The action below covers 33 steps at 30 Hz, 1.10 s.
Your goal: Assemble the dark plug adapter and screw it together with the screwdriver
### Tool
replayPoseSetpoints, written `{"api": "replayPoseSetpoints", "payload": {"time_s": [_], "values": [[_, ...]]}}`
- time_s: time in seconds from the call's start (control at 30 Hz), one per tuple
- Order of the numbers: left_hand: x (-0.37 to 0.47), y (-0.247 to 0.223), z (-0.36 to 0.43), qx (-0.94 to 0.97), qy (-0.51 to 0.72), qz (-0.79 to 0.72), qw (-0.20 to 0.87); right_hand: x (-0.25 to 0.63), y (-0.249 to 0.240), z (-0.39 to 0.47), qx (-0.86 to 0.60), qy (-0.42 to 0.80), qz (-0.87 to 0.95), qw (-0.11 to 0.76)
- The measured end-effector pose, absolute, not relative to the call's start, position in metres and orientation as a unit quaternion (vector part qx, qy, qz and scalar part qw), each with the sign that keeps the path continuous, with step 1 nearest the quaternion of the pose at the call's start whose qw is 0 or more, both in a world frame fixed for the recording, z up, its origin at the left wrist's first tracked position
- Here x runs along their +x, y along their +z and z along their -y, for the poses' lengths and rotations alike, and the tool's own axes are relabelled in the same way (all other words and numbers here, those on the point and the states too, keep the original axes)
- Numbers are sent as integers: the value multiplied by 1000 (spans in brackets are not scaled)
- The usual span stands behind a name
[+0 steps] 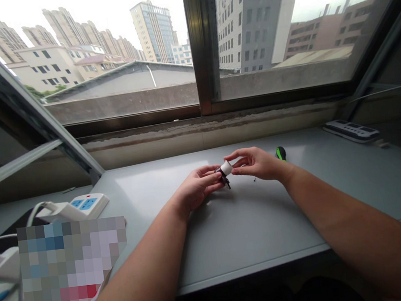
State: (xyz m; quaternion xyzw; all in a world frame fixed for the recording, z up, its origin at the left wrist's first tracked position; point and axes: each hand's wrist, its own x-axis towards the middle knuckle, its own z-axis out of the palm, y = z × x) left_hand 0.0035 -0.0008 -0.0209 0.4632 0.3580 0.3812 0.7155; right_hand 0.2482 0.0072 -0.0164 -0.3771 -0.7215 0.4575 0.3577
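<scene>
Sitting between 2 hands (198, 185) (254, 162), white cylinder (226, 168)

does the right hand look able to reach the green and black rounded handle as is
Probably yes: the green and black handle lies just beyond the right hand's wrist, nothing visibly blocking it, though that hand is busy with the white cylindrical piece.

No legible text, label, brand, number or sign. On the white plastic power strip with blue socket panels (91, 204), the small dark details cannot be resolved as lettering. The long black-and-white power strip (351, 131) at far right likewise yields no readable character, nor does the short white cylinder (226, 168) at centre. At lower left, a coarse patch of grey, blue and red pixels (76, 279) obscures whatever print lies beneath.
</scene>
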Motion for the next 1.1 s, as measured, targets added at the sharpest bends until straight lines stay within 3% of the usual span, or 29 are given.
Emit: {"api": "replayPoseSetpoints", "payload": {"time_s": [0.5, 1.1], "values": [[2, -27, -1, 519, 393, -329, 684, 251, -14, -6, -332, 499, 718, 354], [2, -29, 1, 572, 395, -324, 642, 249, -9, -2, -297, 442, 757, 379]]}}
